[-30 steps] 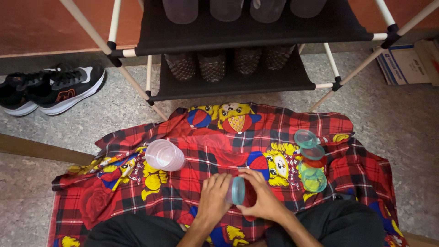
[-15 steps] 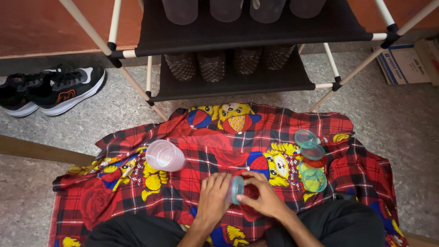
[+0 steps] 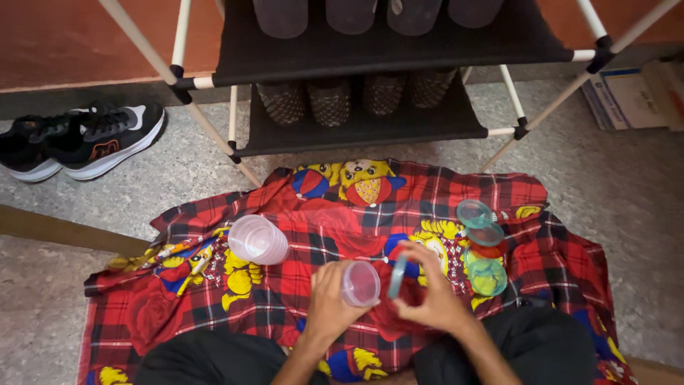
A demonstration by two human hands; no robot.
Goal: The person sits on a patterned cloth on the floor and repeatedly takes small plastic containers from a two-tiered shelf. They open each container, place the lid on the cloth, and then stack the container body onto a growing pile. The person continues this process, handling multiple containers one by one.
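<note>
Lid [image 3: 397, 276] now off jar [image 3: 360, 283], right hand [image 3: 434, 299] pinching lid, left hand [image 3: 329, 306] gripping jar, mostly hidden

Black sneakers [image 3: 80, 137], shelf rack [image 3: 363, 125] (dark), cardboard box [image 3: 630, 96]

Cardboard box [image 3: 627, 96], blue-white label, probably flattened, far right.

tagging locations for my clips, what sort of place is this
Likely a home floor by an entryway: a fabric-shelved rack on a speckled stone floor, black sneakers beside it, and a plaid cartoon blanket spread out.
</note>
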